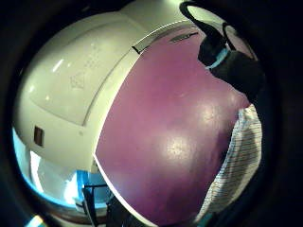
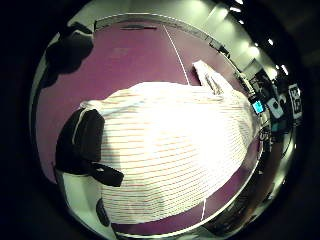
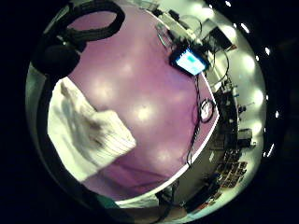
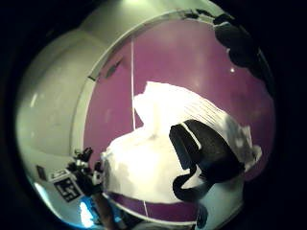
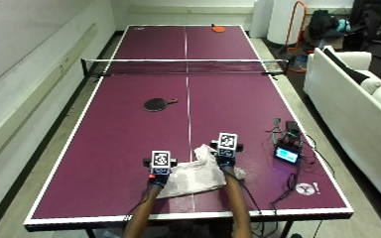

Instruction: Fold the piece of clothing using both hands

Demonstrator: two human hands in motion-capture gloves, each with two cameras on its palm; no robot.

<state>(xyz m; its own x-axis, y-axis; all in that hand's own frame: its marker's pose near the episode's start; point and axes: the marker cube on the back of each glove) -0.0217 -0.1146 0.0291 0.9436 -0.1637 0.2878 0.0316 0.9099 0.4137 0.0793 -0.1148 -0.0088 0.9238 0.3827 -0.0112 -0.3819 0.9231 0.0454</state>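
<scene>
A white garment with thin stripes lies crumpled on the near end of the purple table-tennis table. My left hand is at its left edge, and the left thumb side palm view shows a gloved thumb curled onto the striped cloth. My right hand is at the cloth's far right part, where a bit of fabric stands up. There the right thumb curls over the cloth. A folded flap shows beside the right palm.
A black paddle lies mid-table on the near side of the net, and a red paddle lies at the far end. A small device with a lit screen and cables sits right of the garment. A white sofa stands beside the table.
</scene>
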